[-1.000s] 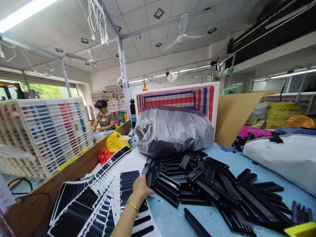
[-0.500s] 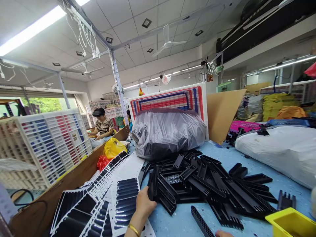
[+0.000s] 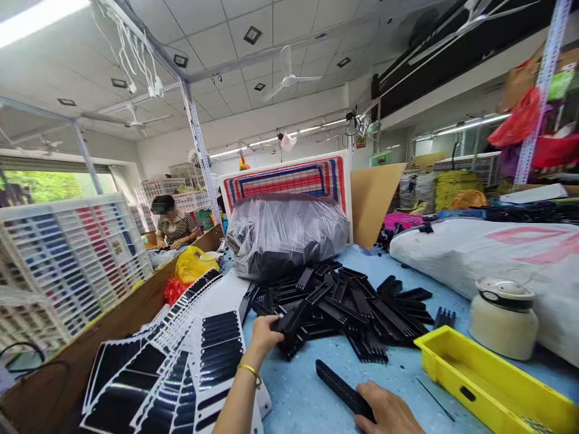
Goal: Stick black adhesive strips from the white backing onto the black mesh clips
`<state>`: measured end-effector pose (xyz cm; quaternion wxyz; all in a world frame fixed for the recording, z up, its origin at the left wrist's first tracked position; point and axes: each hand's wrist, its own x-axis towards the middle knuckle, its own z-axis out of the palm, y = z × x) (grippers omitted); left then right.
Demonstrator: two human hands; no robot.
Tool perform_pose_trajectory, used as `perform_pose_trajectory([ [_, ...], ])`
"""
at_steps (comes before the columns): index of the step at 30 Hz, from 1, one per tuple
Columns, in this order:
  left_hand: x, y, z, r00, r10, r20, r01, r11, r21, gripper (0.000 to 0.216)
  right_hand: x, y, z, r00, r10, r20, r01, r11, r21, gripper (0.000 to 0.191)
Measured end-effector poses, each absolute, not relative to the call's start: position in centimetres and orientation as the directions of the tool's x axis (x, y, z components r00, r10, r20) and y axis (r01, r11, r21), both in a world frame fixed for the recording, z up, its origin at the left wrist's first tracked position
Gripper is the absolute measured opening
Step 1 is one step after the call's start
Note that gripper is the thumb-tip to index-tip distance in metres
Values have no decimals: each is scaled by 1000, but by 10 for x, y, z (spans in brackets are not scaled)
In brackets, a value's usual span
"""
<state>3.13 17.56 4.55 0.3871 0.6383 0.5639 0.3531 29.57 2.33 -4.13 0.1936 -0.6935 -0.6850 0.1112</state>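
Observation:
My left hand (image 3: 266, 334), with a gold bangle at the wrist, is closed on one end of a black plastic strip (image 3: 296, 313) at the near left edge of the pile. Around it lies the heap of black pronged plastic pieces (image 3: 362, 301) on the blue tabletop. My right hand (image 3: 386, 407) is at the bottom, its fingers closed around the near end of a black perforated strip (image 3: 339, 386). The far end of that strip points up and left, toward the pile. White sheets with black stickers (image 3: 219, 346) lie left of my left hand.
A yellow bin (image 3: 479, 386) and a cream lidded jar (image 3: 504, 319) stand on the right. Behind the pile is a large clear plastic bag (image 3: 289, 235). A wooden board (image 3: 104, 307) edges the left side. Beyond it a person (image 3: 174, 226) sits working.
The view has swung right, bringing the whole yellow bin and the jar into sight. My left hand has lifted a strip at the pile. More of my right hand now shows.

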Motion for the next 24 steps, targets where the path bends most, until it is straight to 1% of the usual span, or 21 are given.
perform_pose_trajectory([
  [4, 41, 171, 60, 184, 980, 82, 642, -183, 744, 7, 302, 20, -43, 74, 990, 118, 906, -18, -422, 40],
  [8, 36, 151, 63, 151, 975, 165, 731, -222, 645, 24, 302, 16, -39, 58, 991, 117, 903, -2, -429, 36],
  [13, 27, 132, 56, 66, 969, 237, 774, -200, 601, 24, 295, 12, -16, 44, 992, 118, 891, 14, -454, 31],
  [15, 26, 128, 55, 46, 967, 249, 774, -192, 603, 23, 292, 15, 0, 98, 984, 151, 840, 0, -543, 29],
  [17, 27, 123, 56, 43, 964, 264, 762, -203, 615, 22, 285, 26, 19, 190, 962, 196, 735, -7, -678, 30],
  [18, 29, 119, 58, 48, 960, 275, 751, -216, 624, 23, 279, 34, 28, 220, 954, 201, 688, -6, -726, 31],
  [20, 36, 108, 60, 66, 951, 303, 719, -256, 647, 26, 261, 51, 43, 210, 962, 175, 615, 9, -788, 36],
  [22, 44, 95, 60, 89, 940, 329, 683, -298, 667, 29, 238, 67, 52, 164, 980, 116, 513, 16, -858, 42],
  [24, 52, 82, 57, 86, 931, 354, 621, -328, 712, 30, 215, 76, 56, 117, 991, 58, 400, 7, -917, 47],
])
